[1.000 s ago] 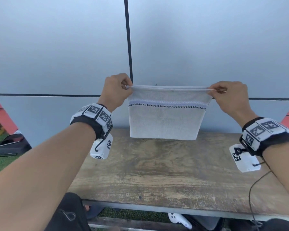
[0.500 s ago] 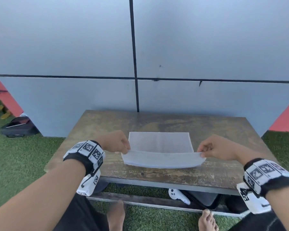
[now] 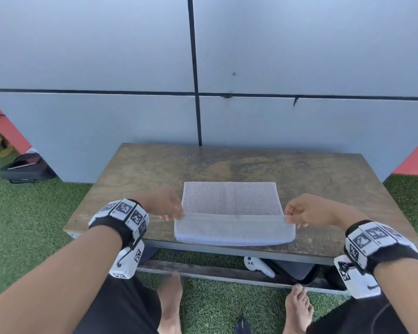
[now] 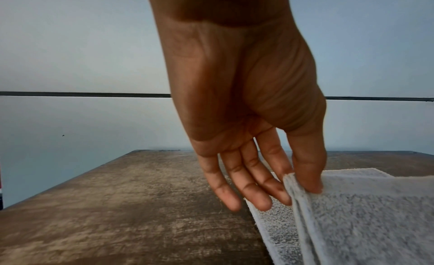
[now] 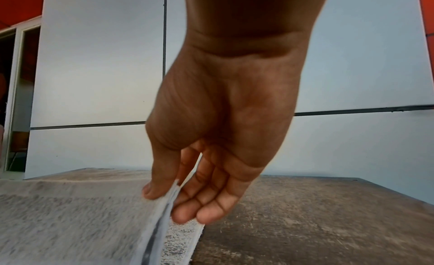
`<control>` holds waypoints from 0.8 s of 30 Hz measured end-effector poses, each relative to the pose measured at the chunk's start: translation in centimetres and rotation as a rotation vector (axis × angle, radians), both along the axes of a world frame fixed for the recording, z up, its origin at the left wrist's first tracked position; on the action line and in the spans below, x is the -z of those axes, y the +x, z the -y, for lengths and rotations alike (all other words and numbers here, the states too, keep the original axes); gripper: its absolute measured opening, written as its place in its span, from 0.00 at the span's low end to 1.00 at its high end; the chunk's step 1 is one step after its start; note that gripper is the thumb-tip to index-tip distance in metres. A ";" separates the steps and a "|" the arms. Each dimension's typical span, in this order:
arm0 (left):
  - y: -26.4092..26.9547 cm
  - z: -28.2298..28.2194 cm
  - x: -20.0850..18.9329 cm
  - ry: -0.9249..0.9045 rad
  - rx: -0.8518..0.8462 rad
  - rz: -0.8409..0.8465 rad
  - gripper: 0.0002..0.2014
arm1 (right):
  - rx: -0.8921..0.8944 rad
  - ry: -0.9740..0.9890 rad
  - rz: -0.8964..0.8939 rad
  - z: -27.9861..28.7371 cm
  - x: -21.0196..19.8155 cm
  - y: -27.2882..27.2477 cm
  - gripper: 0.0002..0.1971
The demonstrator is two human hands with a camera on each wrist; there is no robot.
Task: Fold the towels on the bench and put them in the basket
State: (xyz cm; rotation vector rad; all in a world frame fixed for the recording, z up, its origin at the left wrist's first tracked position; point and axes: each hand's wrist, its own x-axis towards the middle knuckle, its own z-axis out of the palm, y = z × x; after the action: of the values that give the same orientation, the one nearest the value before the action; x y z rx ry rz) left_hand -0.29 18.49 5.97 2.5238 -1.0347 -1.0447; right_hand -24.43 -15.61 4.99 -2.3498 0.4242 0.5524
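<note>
A white terry towel (image 3: 231,201) lies on the wooden bench (image 3: 311,179), its near part doubled back over itself. My left hand (image 3: 170,212) pinches the left corner of the raised edge between thumb and forefinger; the left wrist view shows the thumb (image 4: 310,178) on top of the towel (image 4: 352,222). My right hand (image 3: 297,216) pinches the right corner the same way, with the thumb (image 5: 162,180) on the towel (image 5: 70,222) and the other fingers (image 5: 206,209) loose beside the edge. No basket is in view.
A grey panelled wall (image 3: 130,56) stands behind the bench. Artificial grass (image 3: 22,213) surrounds it. A black bag (image 3: 25,167) sits on the ground at left. A white controller (image 3: 258,265) lies under the bench beside my bare feet (image 3: 171,300).
The towel hung in the air a second ago; it now lies on the bench. Both hands have carried the pinched edge from the near side forward over the towel.
</note>
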 end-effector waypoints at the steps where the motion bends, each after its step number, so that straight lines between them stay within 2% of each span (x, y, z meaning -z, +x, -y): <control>1: 0.2 0.0 0.2 -0.001 -0.011 0.018 0.07 | 0.016 -0.015 0.044 0.1 0.2 0.3 0.05; 6: 1.1 0.3 1.3 -0.105 -0.068 0.117 0.10 | 0.106 -0.122 0.208 0.6 1.1 2.3 0.04; 9: 2.1 1.2 2.0 -0.200 -0.131 0.203 0.06 | 0.167 -0.206 0.284 1.1 1.8 4.3 0.04; 13: 3.6 3.0 3.2 -0.287 -0.248 0.271 0.09 | 0.254 -0.281 0.362 1.6 2.2 7.0 0.04; 17: 4.8 5.1 4.1 -0.291 -0.319 0.347 0.08 | 0.316 -0.321 0.333 2.0 3.1 9.5 0.06; 24: 6.4 7.4 6.6 -0.216 -0.392 0.371 0.07 | 0.394 -0.359 0.246 2.8 6.4 12.0 0.07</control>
State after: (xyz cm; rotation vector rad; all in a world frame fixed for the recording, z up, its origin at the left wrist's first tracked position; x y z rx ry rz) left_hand 6.11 11.10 -0.63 2.6373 -0.6404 -0.3478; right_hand -12.46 -18.43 -1.36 -2.5304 0.9028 -0.0019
